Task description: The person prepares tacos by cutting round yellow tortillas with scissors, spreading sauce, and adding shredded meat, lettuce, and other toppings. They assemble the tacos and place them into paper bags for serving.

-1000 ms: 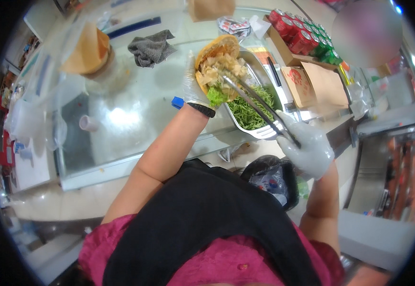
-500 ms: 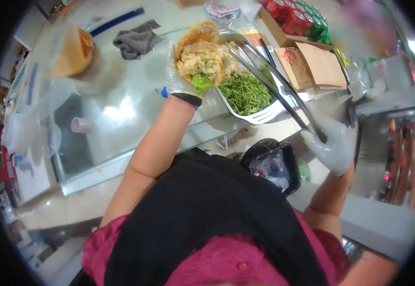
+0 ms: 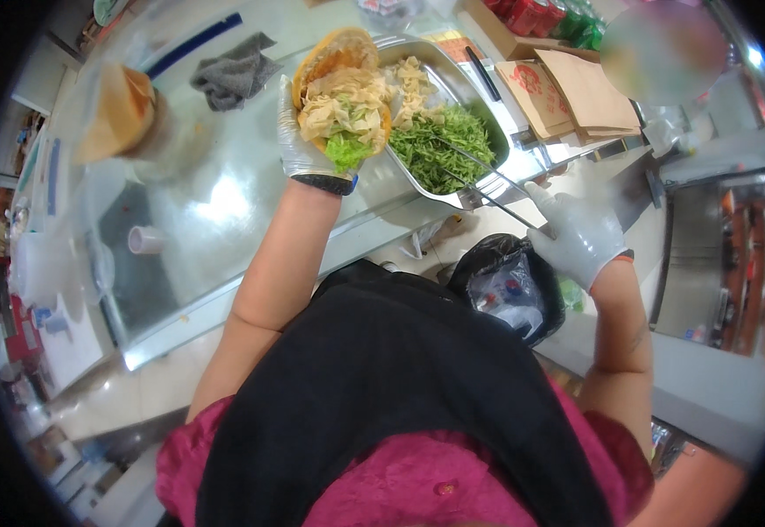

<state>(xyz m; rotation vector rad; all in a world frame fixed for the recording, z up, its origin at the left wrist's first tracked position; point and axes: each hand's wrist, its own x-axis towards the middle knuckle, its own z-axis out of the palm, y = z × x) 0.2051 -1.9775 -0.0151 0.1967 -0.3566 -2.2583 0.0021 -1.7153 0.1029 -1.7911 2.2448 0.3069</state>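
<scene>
In a clear plastic glove, my left hand [image 3: 297, 145] is closed round an opened round flatbread [image 3: 343, 54]. Pale tofu-skin-like shreds [image 3: 338, 101] fill the bread, with a green lettuce leaf [image 3: 345, 151] at its lower edge. My right hand [image 3: 580, 230], gloved as well, grips metal tongs [image 3: 496, 198]. Their tips reach into shredded green vegetable [image 3: 448, 145] in a steel tray [image 3: 503, 149] just right of the bread. More pale shreds [image 3: 415, 88] lie in the tray's far left part.
A grey cloth [image 3: 235, 75] lies on the glass counter [image 3: 224, 246]; a small pale cup [image 3: 145, 239] stands at its left. Brown paper bags [image 3: 589, 92] and a box of cans [image 3: 531, 18] are at the far right. Below the tray stands a lined black bin [image 3: 510, 290].
My right hand has lowered the tongs leftward into the shredded greens, from above the tray's pale shreds. My left hand and the filled bread have shifted slightly left in the picture.
</scene>
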